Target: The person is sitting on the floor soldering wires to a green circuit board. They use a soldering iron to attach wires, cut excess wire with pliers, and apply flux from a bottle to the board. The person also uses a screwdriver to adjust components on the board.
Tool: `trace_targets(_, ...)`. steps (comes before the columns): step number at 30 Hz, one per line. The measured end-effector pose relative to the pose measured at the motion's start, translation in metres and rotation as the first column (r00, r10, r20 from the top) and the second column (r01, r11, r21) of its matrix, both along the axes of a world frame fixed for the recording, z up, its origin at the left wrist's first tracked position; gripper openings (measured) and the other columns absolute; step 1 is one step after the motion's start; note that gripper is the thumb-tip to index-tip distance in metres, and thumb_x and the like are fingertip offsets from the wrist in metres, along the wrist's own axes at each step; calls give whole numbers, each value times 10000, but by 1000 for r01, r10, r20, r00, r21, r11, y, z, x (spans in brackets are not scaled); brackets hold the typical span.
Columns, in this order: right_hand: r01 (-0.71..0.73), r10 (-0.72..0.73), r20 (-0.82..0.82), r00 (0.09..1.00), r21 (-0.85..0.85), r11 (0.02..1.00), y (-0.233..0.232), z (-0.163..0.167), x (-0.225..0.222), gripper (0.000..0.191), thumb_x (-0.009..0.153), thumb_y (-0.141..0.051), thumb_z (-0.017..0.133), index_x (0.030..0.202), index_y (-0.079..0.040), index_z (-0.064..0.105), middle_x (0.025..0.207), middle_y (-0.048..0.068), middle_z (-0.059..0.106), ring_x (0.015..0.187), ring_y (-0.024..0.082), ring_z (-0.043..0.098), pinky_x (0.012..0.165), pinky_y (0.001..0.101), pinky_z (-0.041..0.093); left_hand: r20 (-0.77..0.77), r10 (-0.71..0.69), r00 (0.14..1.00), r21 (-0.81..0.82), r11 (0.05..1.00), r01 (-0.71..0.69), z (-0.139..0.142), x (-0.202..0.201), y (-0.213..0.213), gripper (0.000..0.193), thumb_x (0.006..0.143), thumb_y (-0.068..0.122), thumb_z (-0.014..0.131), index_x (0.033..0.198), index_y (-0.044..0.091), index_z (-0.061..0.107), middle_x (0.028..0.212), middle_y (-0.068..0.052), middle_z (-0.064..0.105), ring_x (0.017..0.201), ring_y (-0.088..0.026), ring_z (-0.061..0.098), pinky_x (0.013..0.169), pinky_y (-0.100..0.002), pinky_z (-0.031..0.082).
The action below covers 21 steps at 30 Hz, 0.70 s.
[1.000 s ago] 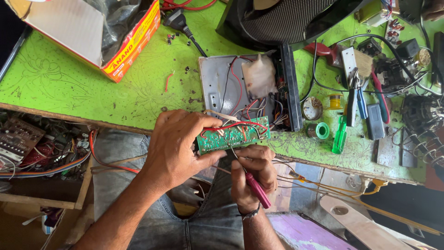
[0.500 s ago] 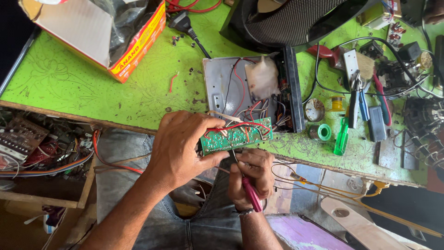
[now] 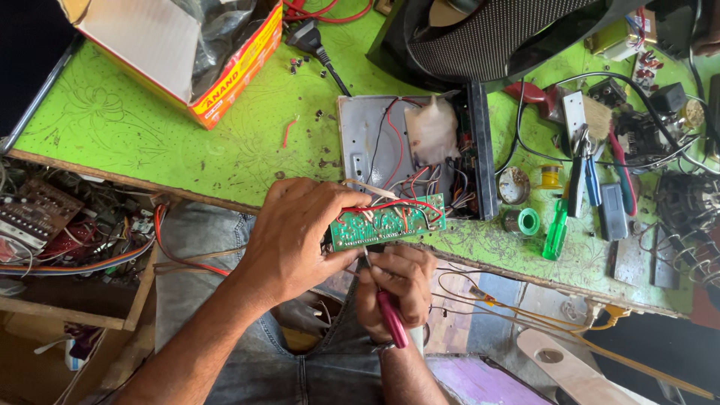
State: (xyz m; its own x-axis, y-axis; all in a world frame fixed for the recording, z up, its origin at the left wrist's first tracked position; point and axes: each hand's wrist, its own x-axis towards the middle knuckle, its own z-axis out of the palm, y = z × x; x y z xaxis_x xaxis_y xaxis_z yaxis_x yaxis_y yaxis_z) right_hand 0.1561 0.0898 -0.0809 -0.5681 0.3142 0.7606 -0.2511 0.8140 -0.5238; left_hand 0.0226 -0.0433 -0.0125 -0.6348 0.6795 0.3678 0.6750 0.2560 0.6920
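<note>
We note the board (image 3: 388, 223) lies crosswise over the table (image 3: 150, 142) edge, left hand (image 3: 296, 232) clamped on its left end. Right hand (image 3: 397, 281) (closed round the tool (image 3: 391, 319)) sits just below, tip pointing up at the board.

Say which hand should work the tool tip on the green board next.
Right. The right hand grips the pink-handled tool, tip up at the green circuit board; the left hand is busy pinching that board's end.
</note>
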Motion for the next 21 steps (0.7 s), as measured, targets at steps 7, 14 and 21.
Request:
trace_targets(7, -11, 11, -9, 1000, -35, 999, -5, 10, -6, 182, 910, -126, 758, 856, -119, 584, 956, 40, 726, 925, 223, 691, 905, 408, 519, 0, 19, 1000, 18, 1000, -19, -3, 1, 1, 638, 650, 236, 909, 1213, 162, 616, 974, -4, 651, 989, -254, 616, 948, -451, 404)
trace_targets(14, -55, 65, 64, 996, -148, 987, -11, 16, -4, 146, 908, -75, 742, 899, -90, 597, 990, 56, 724, 964, 230, 677, 939, 390, 531, -44, 43, 998, 27, 999, -42, -5, 2, 2, 634, 653, 241, 911, 1210, 163, 618, 998, -5, 654, 999, -248, 617, 945, -450, 412)
trace_targets(21, -47, 87, 121, 989, -299, 953, -20, 19, -1, 121, 890, -12, 748, 933, -53, 642, 985, 83, 705, 983, 228, 642, 917, 367, 527, -65, 48, 997, 59, 997, -45, -8, 2, 1, 628, 680, 258, 910, 1228, 160, 619, 1014, 2, 659, 990, -237, 623, 937, -445, 418)
